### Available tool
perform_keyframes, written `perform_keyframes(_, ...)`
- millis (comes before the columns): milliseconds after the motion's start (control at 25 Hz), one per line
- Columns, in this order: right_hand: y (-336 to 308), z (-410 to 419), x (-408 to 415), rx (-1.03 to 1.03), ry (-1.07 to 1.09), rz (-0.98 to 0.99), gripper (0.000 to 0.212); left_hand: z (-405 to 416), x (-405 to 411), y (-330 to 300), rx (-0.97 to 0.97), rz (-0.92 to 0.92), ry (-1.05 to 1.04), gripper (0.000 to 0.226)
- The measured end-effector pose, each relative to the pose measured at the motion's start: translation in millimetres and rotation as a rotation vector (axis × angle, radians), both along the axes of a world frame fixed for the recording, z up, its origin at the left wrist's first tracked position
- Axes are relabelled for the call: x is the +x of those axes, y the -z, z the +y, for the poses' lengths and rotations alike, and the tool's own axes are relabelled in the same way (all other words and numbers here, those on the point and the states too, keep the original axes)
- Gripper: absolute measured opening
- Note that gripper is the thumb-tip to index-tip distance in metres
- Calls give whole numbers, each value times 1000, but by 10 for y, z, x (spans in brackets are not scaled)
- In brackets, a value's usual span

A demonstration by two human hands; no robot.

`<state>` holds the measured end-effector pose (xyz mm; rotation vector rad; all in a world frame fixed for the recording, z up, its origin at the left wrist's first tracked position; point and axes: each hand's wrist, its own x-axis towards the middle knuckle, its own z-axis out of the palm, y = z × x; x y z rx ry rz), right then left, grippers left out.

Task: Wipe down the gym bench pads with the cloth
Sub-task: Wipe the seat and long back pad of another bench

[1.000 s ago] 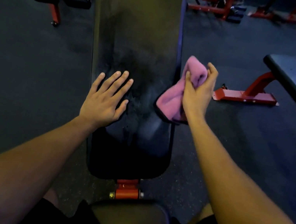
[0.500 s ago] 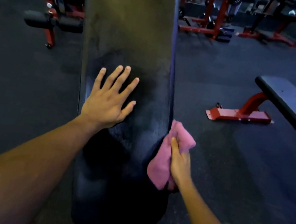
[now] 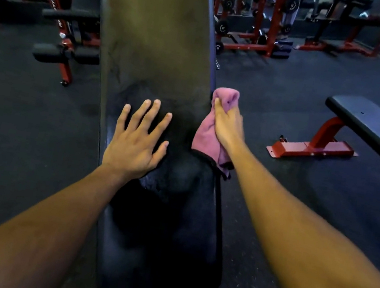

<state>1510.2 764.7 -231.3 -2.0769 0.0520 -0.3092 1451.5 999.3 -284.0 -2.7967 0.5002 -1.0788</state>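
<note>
A long black bench pad runs away from me up the middle of the view. My left hand lies flat on it with the fingers spread. My right hand grips a bunched pink cloth and holds it against the pad's right edge. The top of the cloth sticks out above my fingers, and its tail hangs below my wrist.
A second black bench on a red frame stands on the dark rubber floor to the right. Red racks with dumbbells line the back. Another red machine with black rollers stands at the left.
My right hand with the cloth slid down the pad's right edge, then back up it. My left hand stayed flat on the pad. The camera tilted upward.
</note>
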Motion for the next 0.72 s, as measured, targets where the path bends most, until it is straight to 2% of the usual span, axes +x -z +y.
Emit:
perform_keyframes(120,225,-38,-127,-9,-75,-81,27,16,11,-26,-14,-1,9,61)
perform_keyframes(240,759,-246,-723,-43,-177,-170,37,4,-10,-7,-14,17,-12,61)
perform_keyframes(400,1079,-550,-1368,-67,-339,-97,27,-26,-45,-138,-15,78,-29,62)
perform_keyframes(560,1261,-679,-1663,41,-218,-87,26,-278,-576,174,-43,73,39,66)
perform_keyframes(720,1116,-255,-1432,43,-159,-88,47,-574,-1233,920,13,175,116,69)
